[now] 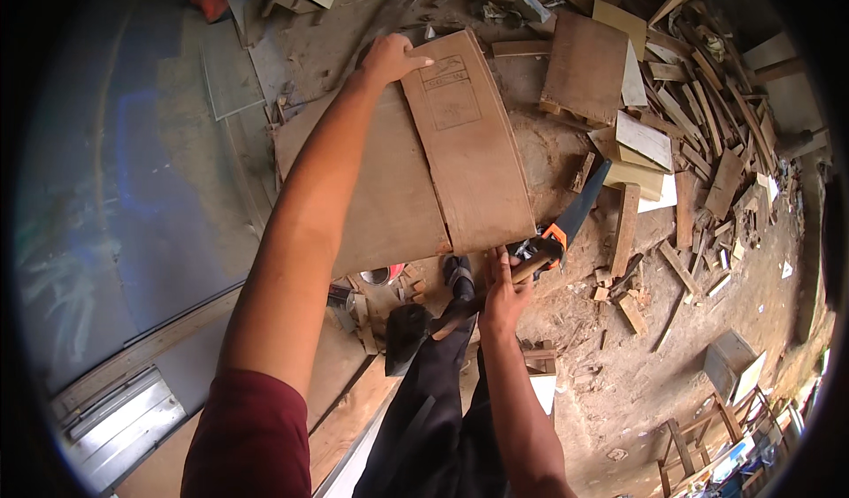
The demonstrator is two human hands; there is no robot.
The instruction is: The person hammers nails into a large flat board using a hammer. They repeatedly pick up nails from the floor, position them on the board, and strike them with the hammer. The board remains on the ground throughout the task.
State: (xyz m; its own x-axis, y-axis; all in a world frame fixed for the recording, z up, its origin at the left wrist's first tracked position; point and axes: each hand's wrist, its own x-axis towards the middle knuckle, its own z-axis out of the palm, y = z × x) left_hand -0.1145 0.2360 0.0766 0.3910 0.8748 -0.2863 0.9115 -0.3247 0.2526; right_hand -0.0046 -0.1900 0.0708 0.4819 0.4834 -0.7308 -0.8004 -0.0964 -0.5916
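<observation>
A large brown cardboard box [464,162], apparently folded flat, lies across the upper middle, with a seam along it and a printed panel at its far end. My left hand [389,60] is closed over its far edge, thumb on top and fingers hidden behind. At the near right corner, my right hand [504,299] is closed round a wooden-handled tool [532,266]; its fingertips touch the cardboard's edge. The tool's handle shows on both sides of the hand; its kind is unclear. Just beyond is a handsaw [585,202] with an orange and black handle.
Left is a large grey-blue sheet surface [150,180]. Wood offcuts [681,197] are heaped at the right, near a brown board [584,69]. A small box [734,365] and a wooden frame [699,436] stand lower right. My shoe [458,277] shows below the cardboard.
</observation>
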